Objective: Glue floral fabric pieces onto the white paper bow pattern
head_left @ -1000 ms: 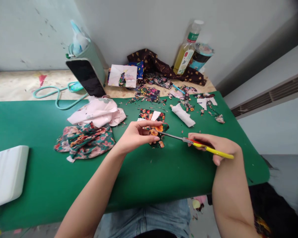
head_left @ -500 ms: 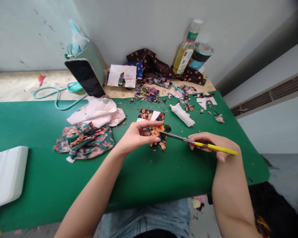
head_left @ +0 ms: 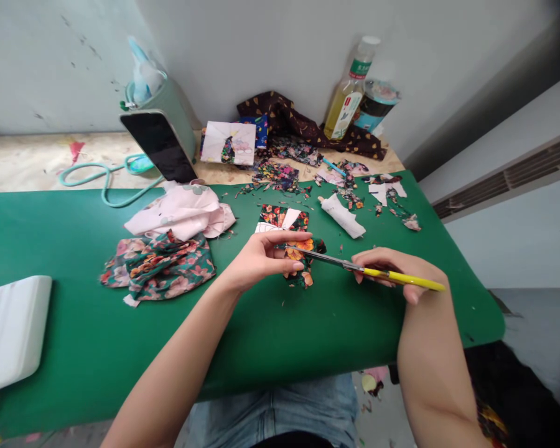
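Note:
My left hand (head_left: 270, 258) is closed on a small piece of dark green fabric (head_left: 304, 277) printed with orange flowers, held between thumb and fingers. In my right hand (head_left: 396, 267) is a pair of scissors (head_left: 373, 272) with yellow handles. Their blades point left and lie across the fabric between my left thumb and fingers; whether the blades are parted I cannot tell. Just beyond my left hand, a square card (head_left: 289, 218) with red floral and white sections lies on the green mat (head_left: 336, 330).
Crumpled floral cloth (head_left: 172, 267) and pale pink cloth (head_left: 182, 211) lie to the left, near a leaning phone (head_left: 161, 146) and a white box-shaped device (head_left: 16, 333). Fabric scraps (head_left: 277, 176), a white roll (head_left: 343, 216) and a bottle of yellow liquid (head_left: 350, 93) are farther back.
My left fingers and the fabric have shifted very slightly, and the scissor blades sit a little differently across it. Other things look the same apart from a slight view shift.

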Demonstrator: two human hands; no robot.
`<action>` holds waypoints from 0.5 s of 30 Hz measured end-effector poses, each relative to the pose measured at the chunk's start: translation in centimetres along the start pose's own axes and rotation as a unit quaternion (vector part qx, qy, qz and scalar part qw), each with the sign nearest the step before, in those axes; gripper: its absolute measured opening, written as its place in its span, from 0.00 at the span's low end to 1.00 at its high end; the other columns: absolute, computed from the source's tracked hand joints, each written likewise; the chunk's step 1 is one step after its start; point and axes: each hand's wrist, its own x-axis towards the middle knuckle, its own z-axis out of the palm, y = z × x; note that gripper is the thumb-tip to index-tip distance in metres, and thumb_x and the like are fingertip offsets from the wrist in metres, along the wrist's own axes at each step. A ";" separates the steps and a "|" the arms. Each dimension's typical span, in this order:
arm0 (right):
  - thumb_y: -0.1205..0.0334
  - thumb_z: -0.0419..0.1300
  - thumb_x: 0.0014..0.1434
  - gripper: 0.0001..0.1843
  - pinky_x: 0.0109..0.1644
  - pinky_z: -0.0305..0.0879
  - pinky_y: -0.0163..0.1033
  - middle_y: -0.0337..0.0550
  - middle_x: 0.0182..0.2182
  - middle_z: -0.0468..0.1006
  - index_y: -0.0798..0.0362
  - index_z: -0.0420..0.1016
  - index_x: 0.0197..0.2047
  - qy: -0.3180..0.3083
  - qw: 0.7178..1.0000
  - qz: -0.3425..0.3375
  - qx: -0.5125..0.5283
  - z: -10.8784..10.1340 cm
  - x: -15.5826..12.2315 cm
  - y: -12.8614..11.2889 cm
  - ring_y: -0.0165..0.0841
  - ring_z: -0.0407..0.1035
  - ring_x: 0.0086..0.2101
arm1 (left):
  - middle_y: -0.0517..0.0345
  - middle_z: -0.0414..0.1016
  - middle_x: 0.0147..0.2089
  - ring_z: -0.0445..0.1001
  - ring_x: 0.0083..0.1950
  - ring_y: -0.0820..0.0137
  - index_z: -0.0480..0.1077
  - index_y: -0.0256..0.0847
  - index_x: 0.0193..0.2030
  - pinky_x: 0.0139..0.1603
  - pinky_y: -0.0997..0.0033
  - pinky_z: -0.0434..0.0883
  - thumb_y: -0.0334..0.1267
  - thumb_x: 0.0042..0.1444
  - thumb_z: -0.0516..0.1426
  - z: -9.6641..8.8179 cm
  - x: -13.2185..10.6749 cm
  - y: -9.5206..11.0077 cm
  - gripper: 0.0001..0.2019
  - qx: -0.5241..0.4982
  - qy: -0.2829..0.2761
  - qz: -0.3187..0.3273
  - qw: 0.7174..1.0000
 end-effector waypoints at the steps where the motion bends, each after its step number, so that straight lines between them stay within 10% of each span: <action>1: 0.24 0.64 0.36 0.47 0.22 0.53 0.29 0.41 0.37 0.73 0.54 0.72 0.47 0.000 1.000 0.001 0.003 0.1 0.0 -0.1 0.22 0.56 0.23 | 0.53 0.81 0.42 0.75 0.29 0.77 0.77 0.43 0.52 0.32 0.79 0.74 0.33 0.41 0.72 0.0 0.0 0.0 0.27 0.003 0.000 0.000 1.000; 15: 0.27 0.55 0.52 0.36 0.27 0.62 0.33 0.44 0.27 0.73 0.55 0.78 0.35 0.017 0.995 0.065 -0.077 -0.4 0.5 -1.1 0.30 0.65 0.25 | 0.48 0.80 0.47 0.76 0.33 0.72 0.77 0.41 0.52 0.32 0.75 0.72 0.35 0.41 0.72 0.4 0.0 -0.1 0.27 -0.003 -0.018 -0.017 1.000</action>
